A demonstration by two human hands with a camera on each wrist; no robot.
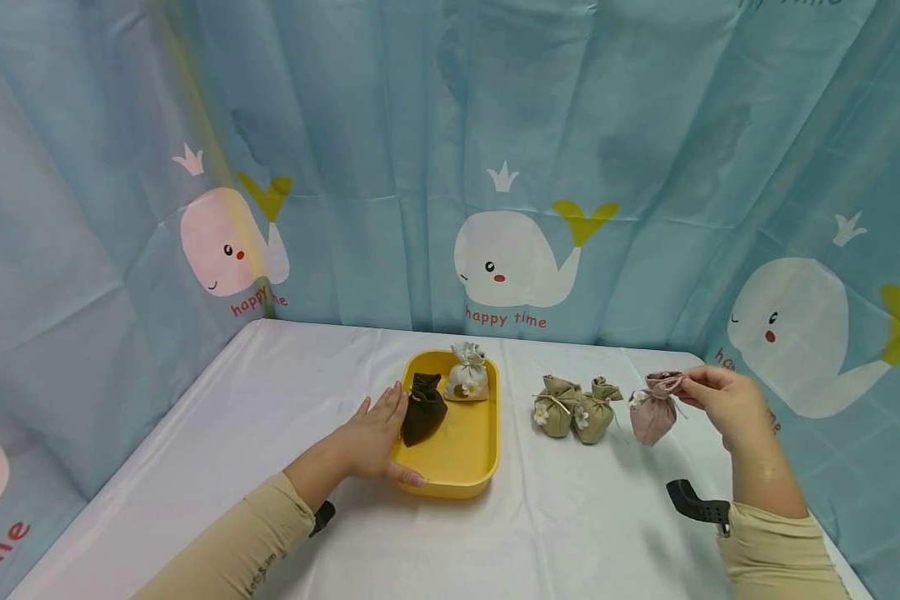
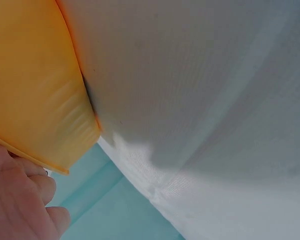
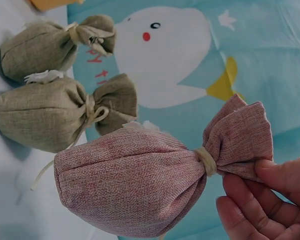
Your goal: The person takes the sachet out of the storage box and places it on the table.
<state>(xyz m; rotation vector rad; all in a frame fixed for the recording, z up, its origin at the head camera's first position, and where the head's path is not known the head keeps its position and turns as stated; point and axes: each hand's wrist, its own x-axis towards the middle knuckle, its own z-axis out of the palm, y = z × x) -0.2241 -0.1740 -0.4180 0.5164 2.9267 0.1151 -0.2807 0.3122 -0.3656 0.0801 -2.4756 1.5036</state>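
My right hand (image 1: 729,406) pinches the gathered neck of a pink cloth sachet (image 1: 653,421), tied with cord and bearing a white flower. The right wrist view shows the pink sachet (image 3: 129,182) up close, thumb and fingers on its ruffled top. On the left, my left hand (image 1: 371,437) rests with outstretched fingers along the side of a yellow tray (image 1: 461,467). A dark brown sachet (image 1: 423,412) and a pale grey-white sachet (image 1: 468,375) lie in this tray. In the left wrist view, the fingers (image 2: 47,190) are beside the tray's rim.
Two olive-green sachets, a left one (image 1: 555,408) and a right one (image 1: 596,412), stand side by side between the tray and the pink sachet. A white cloth (image 1: 570,533) covers the table. Blue whale-print curtains (image 1: 390,167) hang behind and at both sides.
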